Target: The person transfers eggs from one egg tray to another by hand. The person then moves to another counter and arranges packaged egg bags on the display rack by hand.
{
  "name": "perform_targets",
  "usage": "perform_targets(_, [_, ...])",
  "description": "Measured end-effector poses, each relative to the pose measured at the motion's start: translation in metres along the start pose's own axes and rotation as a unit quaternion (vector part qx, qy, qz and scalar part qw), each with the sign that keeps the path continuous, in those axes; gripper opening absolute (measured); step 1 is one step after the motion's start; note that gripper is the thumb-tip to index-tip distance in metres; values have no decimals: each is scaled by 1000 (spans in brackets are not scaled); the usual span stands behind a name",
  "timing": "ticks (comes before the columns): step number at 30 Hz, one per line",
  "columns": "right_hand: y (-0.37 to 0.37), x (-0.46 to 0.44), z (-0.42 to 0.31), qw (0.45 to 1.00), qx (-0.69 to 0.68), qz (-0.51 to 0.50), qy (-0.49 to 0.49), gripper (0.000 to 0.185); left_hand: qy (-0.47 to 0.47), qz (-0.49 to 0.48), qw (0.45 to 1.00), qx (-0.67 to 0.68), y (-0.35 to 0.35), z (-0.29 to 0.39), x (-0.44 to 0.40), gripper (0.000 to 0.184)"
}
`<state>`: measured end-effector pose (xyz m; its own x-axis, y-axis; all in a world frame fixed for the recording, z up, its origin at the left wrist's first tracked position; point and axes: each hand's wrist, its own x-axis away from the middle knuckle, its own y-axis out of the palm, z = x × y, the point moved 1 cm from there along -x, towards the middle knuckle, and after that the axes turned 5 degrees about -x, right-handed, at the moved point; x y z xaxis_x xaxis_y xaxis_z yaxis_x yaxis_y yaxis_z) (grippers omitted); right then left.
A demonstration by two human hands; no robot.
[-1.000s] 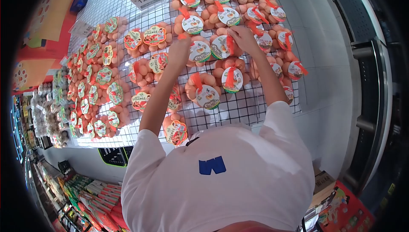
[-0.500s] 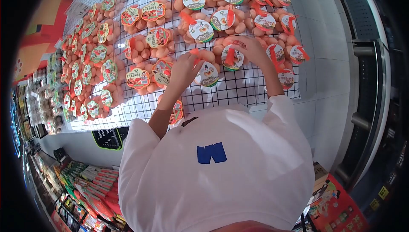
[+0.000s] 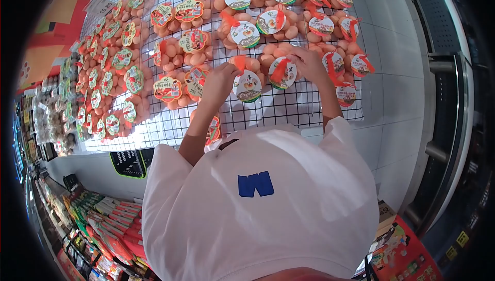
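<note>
My left hand is closed at the left edge of a net bag of eggs, its fingertips by the bag's red net top. A round white and green label lies over the front of that bag. Just to the right is another net bag of eggs with a similar round label and a red tail across it. My right hand pinches at this second bag's right edge, beside the label. Both bags rest on the wire grid, and the fingertips are partly hidden.
Several more bagged eggs with round labels lie behind and to the right on the wire grid rack. Bags with flower-shaped labels fill the left. A black basket stands below the rack; a dark cabinet runs along the right.
My right hand has moved from the top of the right bag to its right edge. The two front labels have shifted and tilted slightly. My left hand stays by the left bag.
</note>
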<state>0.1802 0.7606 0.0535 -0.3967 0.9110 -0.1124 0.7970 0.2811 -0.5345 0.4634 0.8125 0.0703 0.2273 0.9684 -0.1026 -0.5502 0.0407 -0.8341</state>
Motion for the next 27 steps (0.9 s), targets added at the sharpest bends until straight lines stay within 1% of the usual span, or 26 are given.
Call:
perform_targets(1, [-1,2,-3,999,34,-16,-11,19,3,-6,1000,9,-4,2,-2,15])
perform_targets(2, [-1,4,-5,999,34,-16,-12,19,3,-6,1000,9,-5,1,-5,15])
perform_targets(4, [-3,9,-12,1000,-12,15,-11,19,19,8,1000,8,-7,0,-7,18])
perform_targets(7, [-2,14,-11,999,-42,23,14,17,39,20,999,0,-10,4,-11,18])
perform_targets(8, [-1,14,-8,999,-42,24,14,17,39,21,999,0,-10,5,-12,18])
perform_targets(10, [2,15,-6,999,-25,14,-19,17,43,26,999,-6,-10,5,-13,17])
perform_targets(13, [1,18,-12,1000,-30,10,-2,17,52,43,998,-20,-10,2,-18,17])
perform_targets(14, [2,19,-9,1000,-30,8,-2,17,49,43,998,-20,-11,2,-18,17])
perform_targets(16, [4,19,-3,999,-46,26,1,17,10,-1,1000,-7,-14,4,-21,15])
perform_targets(17, [4,17,-3,999,-46,24,1,17,8,-1,1000,-7,-13,3,-21,15])
perform_targets(19, [3,15,-6,998,-39,38,-28,17,26,-11,1000,-1,-9,1,-21,15])
perform_targets(23, [-1,8,-13,1000,-21,17,-17,16,28,0,1000,8,-7,0,-22,15])
perform_targets(25, [-2,4,-10,1000,18,-2,-7,16,19,7,1000,10,-8,1,-23,14])
perform_targets(27, [0,0,-3,999,30,7,-22,16,31,11,999,-4,-7,0,-24,13])
